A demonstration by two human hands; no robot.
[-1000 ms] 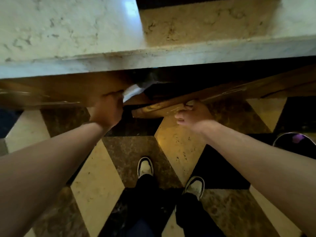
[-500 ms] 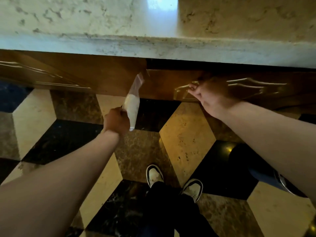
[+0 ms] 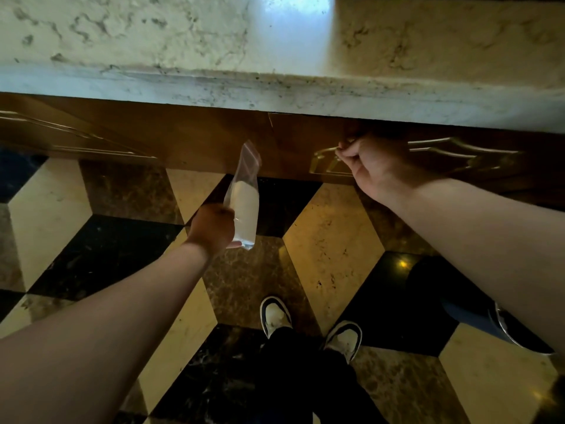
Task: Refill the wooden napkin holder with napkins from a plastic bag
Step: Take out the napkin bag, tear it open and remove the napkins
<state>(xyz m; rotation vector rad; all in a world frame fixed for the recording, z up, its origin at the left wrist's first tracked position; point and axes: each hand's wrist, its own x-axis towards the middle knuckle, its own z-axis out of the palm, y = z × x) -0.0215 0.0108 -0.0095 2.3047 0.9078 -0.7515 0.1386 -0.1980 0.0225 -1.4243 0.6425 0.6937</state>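
Note:
My left hand (image 3: 214, 226) grips a clear plastic bag (image 3: 243, 194) holding a stack of white napkins; the bag stands upright in front of the wooden cabinet front, below the counter edge. My right hand (image 3: 371, 166) is closed against the top of a brown cabinet door (image 3: 330, 160), which sits flush with the cabinet front. The wooden napkin holder is not in view.
A pale marble counter (image 3: 275, 87) overhangs the wooden cabinets (image 3: 122, 133). The floor is a glossy pattern of cream, brown and black tiles (image 3: 330, 228). My two shoes (image 3: 275, 316) stand near the cabinet. A dark round object with a metal rim (image 3: 504, 332) sits on the floor at right.
The cabinet door, open a second ago, has swung shut under my right hand. My left hand has drawn the napkin bag out of the cabinet and lowered it slightly.

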